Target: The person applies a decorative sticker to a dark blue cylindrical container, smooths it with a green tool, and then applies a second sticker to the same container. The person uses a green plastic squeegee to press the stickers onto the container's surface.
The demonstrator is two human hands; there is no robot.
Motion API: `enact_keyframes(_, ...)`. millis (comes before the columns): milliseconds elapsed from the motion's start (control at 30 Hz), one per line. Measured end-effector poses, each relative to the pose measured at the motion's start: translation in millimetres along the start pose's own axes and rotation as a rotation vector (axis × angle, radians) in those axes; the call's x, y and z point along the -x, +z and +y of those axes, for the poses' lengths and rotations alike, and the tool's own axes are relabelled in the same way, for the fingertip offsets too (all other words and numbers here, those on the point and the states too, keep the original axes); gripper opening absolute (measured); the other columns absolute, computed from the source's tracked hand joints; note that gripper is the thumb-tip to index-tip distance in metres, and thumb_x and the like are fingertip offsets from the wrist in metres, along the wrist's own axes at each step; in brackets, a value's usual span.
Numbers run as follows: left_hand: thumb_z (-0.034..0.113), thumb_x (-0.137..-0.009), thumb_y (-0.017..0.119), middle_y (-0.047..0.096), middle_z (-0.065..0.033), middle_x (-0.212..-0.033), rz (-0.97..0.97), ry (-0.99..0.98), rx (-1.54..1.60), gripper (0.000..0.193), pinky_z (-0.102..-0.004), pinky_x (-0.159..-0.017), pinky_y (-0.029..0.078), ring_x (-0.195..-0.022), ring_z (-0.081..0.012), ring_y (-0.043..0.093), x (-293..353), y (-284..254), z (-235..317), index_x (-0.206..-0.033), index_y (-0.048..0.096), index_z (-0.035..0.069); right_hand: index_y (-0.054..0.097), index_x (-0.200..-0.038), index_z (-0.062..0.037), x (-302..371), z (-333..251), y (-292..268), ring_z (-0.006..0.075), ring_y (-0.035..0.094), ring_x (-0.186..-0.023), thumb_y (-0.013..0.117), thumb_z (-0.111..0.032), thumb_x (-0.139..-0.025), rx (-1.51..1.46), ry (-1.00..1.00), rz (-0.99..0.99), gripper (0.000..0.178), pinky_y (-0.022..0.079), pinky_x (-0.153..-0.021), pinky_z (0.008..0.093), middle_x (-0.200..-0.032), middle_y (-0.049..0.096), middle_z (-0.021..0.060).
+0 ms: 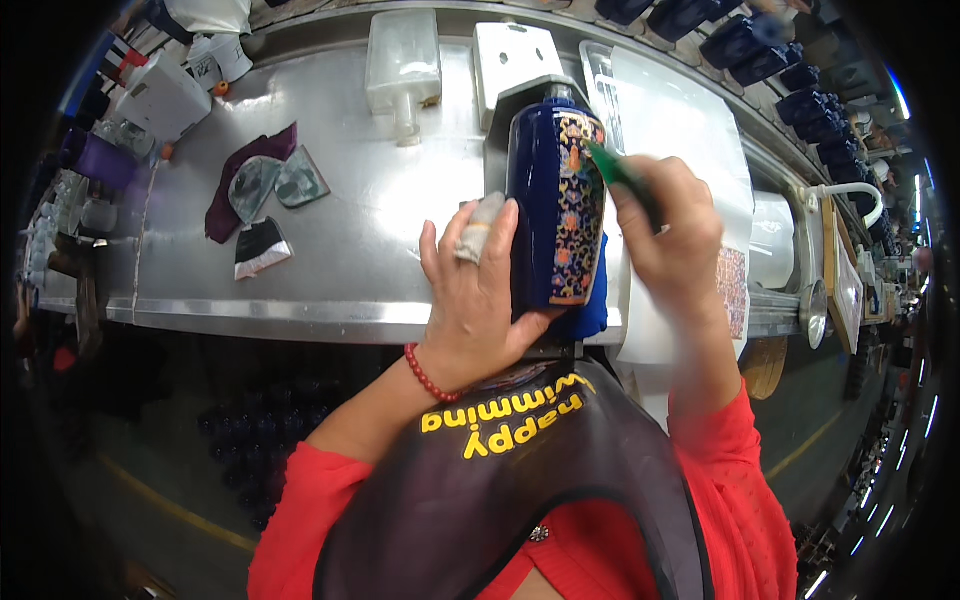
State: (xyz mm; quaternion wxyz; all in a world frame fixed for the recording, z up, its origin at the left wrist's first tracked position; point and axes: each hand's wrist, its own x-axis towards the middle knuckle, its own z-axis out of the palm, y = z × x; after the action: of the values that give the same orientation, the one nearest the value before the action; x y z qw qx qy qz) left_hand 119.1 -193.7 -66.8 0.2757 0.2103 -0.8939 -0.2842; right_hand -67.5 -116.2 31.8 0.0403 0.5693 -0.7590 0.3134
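Observation:
A glossy dark blue bottle (534,190) lies with its neck pointing away from me, a flowered decal strip (577,225) along its right face. My left hand (472,295) holds the bottle at its near left side, thumb by the base; one finger wears a pale wrap. In my right hand (672,225) is a green scraper (608,167), its tip at the upper right part of the decal. The hand is slightly blurred, and the scraper's grip is partly hidden by the fingers. Blue cloth (590,318) shows beneath the bottle's near end.
Left on the metal table (345,245) lie a purple cloth (228,190) and several cut pieces. Farther back are a clear glass bottle (403,70) and a white block (515,62). White paper (675,110) and a patterned sheet (732,285) are at right; more blue bottles (745,48) line the far right.

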Motion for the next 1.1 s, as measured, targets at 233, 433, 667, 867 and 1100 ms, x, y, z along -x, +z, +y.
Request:
enact_keyframes(233, 0.049, -0.078, 0.077, 0.059, -0.0134, -0.124, 0.138, 0.046, -0.086, 0.096, -0.0701, -0.112, 0.01, -0.136, -0.0366, 0.038, -1.5, 9.0, -4.2, -0.151, 0.037, 0.001, 0.073, -0.101, -0.0045, 24.8, -14.8, -10.6, 0.0231, 0.06, -0.079, 0.08, 0.005, -0.068, -0.372, -0.088, -0.17, 0.034, 0.047, -0.07, 0.0352, -0.084, 0.061, 0.0064)
enact_keyframes(433, 0.062, -0.084, 0.068, 0.062, -0.0204, -0.12, 0.061, 0.037, -0.096, 0.102, -0.0687, -0.112, 0.01, -0.141, -0.0409, 0.028, 3.8, 7.4, -16.5, -0.154, 0.032, -0.002, 0.072, -0.098, -0.0089, 46.6, 1.3, -2.9, 0.0248, 0.056, -0.075, 0.077, -0.002, -0.064, -0.409, -0.446, -0.291, 0.035, 0.044, -0.07, 0.0383, -0.083, 0.056, 0.0056)
enact_keyframes(667, 0.062, -0.082, 0.07, 0.047, -0.0221, -0.145, 0.017, 0.006, -0.032, 0.104, -0.0657, -0.114, 0.007, -0.143, -0.0439, 0.023, 5.0, 4.9, -17.5, -0.156, 0.03, 0.001, 0.075, -0.102, -0.0087, 63.9, 23.8, -10.6, 0.024, 0.055, -0.077, 0.076, 0.004, -0.059, -0.38, -0.553, -0.369, 0.045, 0.044, -0.066, 0.0351, -0.087, 0.059, 0.0052)
enact_keyframes(867, 0.043, -0.088, 0.07, 0.054, -0.0081, -0.145, 0.075, 0.266, -0.182, 0.064, -0.0589, -0.119, 0.008, -0.142, -0.0351, 0.034, 11.6, 0.8, -10.4, -0.144, 0.056, 0.016, 0.074, -0.099, -0.0083, 81.5, 30.9, -1.7, 0.0246, 0.055, -0.077, 0.077, 0.002, -0.061, -0.337, -0.364, -0.055, 0.04, 0.043, -0.07, 0.0377, -0.087, 0.058, 0.0058)
enact_keyframes(1100, 0.03, -0.085, 0.074, 0.064, -0.0086, -0.134, 0.077, 0.328, -0.256, 0.054, -0.0585, -0.118, 0.014, -0.137, -0.0334, 0.045, 21.5, -7.3, -14.1, -0.135, 0.064, 0.014, 0.075, -0.105, -0.0091, 101.9, 55.4, 9.7, 0.0263, 0.058, -0.081, 0.078, 0.005, -0.059, -0.358, -0.15, 0.024, 0.048, 0.047, -0.073, 0.0371, -0.091, 0.061, 0.0073)
